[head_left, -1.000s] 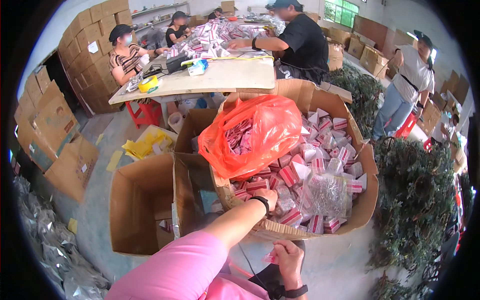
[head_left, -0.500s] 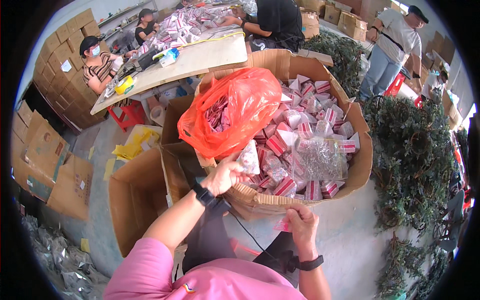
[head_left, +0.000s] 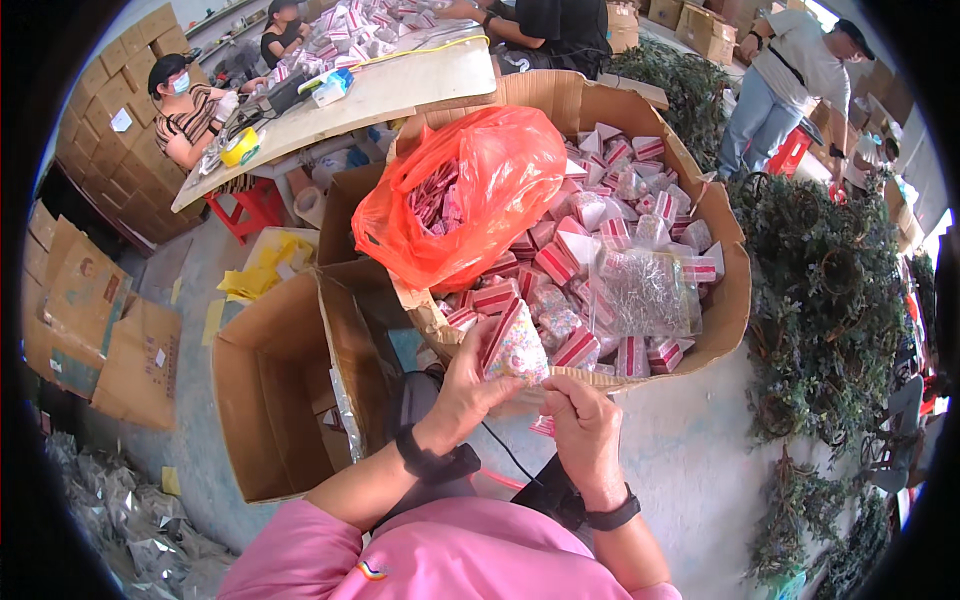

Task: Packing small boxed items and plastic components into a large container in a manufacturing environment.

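My left hand (head_left: 466, 385) grips a small triangular packet (head_left: 520, 348) of multicoloured bits, with a pink-striped edge along its left side. Close against its lower right corner is my right hand (head_left: 585, 435), fingers pinched on a small pink-and-white printed card (head_left: 543, 425) that hangs mostly hidden below them. Just beyond both hands stands a big cardboard box (head_left: 733, 310) full of similar pink-striped packets (head_left: 575, 255). On the packets lie an open red plastic bag (head_left: 510, 165) of small pink cards and a clear bag (head_left: 645, 300) of thin silvery pieces.
An open brown carton (head_left: 265, 400) stands to my left. Beyond the big box is a table (head_left: 420, 85) piled with packets, with people around it. Heaped green foliage (head_left: 810, 310) lines the right side, near a standing person. Silvery wrapped items lie at lower left.
My left hand has brought the packet back from the box's near side toward me and tilted it upright. My right hand has moved up and left to meet it.
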`<state>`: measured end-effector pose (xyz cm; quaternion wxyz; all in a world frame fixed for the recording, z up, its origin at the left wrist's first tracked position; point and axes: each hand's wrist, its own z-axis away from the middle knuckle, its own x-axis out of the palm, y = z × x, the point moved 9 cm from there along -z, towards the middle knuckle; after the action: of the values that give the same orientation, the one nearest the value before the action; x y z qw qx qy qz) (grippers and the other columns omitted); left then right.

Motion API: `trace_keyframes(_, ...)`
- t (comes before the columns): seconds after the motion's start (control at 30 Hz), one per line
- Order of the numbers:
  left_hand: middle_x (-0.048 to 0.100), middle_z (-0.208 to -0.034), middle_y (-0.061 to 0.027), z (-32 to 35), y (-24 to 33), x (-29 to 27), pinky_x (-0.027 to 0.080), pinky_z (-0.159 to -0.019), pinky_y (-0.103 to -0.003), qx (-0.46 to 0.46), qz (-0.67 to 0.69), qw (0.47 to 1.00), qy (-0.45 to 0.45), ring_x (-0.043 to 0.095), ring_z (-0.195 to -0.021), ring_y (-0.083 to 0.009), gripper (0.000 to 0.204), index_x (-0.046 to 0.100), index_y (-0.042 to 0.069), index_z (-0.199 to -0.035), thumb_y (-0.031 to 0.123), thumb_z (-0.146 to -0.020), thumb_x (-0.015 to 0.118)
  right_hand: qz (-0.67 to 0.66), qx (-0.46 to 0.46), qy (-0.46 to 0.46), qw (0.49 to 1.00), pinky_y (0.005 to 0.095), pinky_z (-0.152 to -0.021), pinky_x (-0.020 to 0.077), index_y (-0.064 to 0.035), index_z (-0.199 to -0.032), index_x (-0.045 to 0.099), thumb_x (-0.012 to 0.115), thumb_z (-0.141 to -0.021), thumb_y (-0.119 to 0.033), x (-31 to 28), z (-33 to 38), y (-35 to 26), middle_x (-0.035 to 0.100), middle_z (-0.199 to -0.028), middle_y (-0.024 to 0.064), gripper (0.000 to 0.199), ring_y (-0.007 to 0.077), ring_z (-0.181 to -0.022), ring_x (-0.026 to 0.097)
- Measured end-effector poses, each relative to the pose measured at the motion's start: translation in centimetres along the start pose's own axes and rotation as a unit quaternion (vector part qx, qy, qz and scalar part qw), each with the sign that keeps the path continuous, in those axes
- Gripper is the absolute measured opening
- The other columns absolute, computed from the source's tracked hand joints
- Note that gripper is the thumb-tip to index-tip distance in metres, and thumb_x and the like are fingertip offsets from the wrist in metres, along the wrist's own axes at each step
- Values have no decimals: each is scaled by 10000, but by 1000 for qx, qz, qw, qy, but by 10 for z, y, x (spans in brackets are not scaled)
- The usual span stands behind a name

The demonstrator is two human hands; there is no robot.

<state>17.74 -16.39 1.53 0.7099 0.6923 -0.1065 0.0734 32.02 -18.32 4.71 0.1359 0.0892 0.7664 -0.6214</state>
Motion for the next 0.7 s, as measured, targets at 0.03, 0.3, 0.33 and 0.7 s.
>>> trace_keyframes(0.03,413,-1215,-88,0,0,-1,305,-974,-301,6,-15,1000,3,404,-1130,-162,731,288,-4,-1290,96,-669,662,6,-5,4,1000,260,-581,466,6,-904,616,540,-802,-54,0,0,-2,615,-672,87,140,138,-614,596)
trace_keyframes(0.3,394,-1203,-110,7,17,3,343,-948,-303,93,-95,991,19,419,-1093,-160,727,251,-16,-1295,94,-700,653,34,-32,12,999,268,-573,463,5,-896,610,544,-803,-47,0,1,-15,604,-658,94,125,159,-609,594)
trace_keyframes(0.33,393,-1201,-115,8,20,5,340,-950,-305,94,-101,990,19,417,-1095,-164,723,250,-18,-1294,92,-701,649,37,-31,13,999,271,-570,462,6,-893,607,548,-804,-49,0,1,-17,601,-654,96,121,165,-604,592)
trace_keyframes(0.7,396,-1191,-161,11,21,5,328,-960,-336,156,-241,957,40,417,-1112,-226,690,272,-22,-1278,79,-696,628,73,-84,2,994,328,-564,468,21,-881,589,563,-789,-34,1,2,-20,590,-706,149,110,271,-632,591)
